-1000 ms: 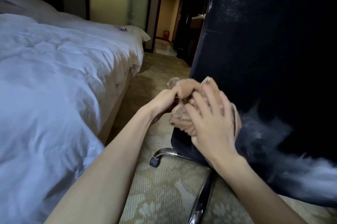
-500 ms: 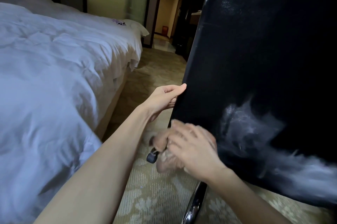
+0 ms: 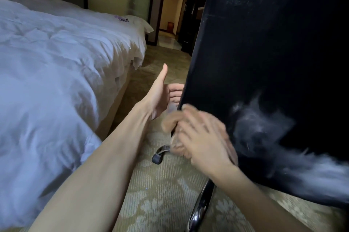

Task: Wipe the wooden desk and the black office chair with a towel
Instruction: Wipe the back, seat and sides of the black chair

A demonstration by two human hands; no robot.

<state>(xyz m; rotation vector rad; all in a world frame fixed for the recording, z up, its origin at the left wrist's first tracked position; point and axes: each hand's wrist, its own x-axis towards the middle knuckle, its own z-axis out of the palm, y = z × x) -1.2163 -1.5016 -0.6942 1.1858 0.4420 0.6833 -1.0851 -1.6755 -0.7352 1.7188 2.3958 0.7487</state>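
The black office chair (image 3: 264,58) fills the right half of the head view, its back turned toward me, with pale smears low on it. My right hand (image 3: 204,135) presses a brownish towel (image 3: 170,122) against the chair back's lower left edge; the towel is blurred and mostly hidden under the hand. My left hand (image 3: 160,94) is at that same left edge a little higher, thumb pointing up and fingers reaching behind the edge, where they are partly hidden. The wooden desk is not in view.
A bed with a white duvet (image 3: 56,73) takes up the left side. Patterned carpet (image 3: 160,199) runs between bed and chair. A chrome chair leg (image 3: 200,211) and a castor (image 3: 157,158) sit below my hands. A doorway (image 3: 170,16) opens at the back.
My right hand moved the towel down the chair's left edge and then slightly back up. My left hand let go of the towel and went to the chair's edge, its thumb now raised.
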